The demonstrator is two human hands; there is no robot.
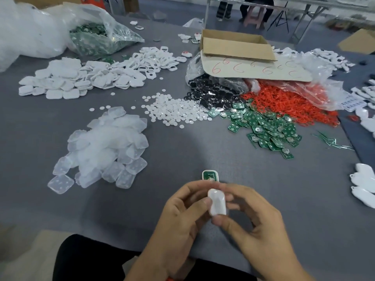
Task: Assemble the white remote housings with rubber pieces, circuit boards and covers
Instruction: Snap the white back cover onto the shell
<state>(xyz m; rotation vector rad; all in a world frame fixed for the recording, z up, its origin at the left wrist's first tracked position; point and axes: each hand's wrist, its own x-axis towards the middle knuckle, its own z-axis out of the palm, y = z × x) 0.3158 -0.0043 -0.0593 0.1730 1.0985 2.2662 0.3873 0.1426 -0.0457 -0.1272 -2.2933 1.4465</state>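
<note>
item: white piece (217, 201), blurred; cover or rubber pad, cannot tell which. location: held above the near part of the tabletop (203, 138), between both hands.
left hand (182, 211): grip pinching the piece's left side.
right hand (253, 220): grip pinching its lower end and right side.
item: housing (217, 175) with a green board (208, 175) seated in it, lying face up on the tabletop just beyond the fingertips; whether they touch it cannot be told.
stock: translucent rubber pieces (105, 149) heaped to the left; loose circuit boards (263, 126) to the right.
risks, as judged:
- piece laid skewed or reversed on the housing, so the edges fail to seat.
- pressure on one corner tips the housing or shifts the board.
- small smooth part, pinched at its ends, springs out and is lost among the nearby heaps.
</note>
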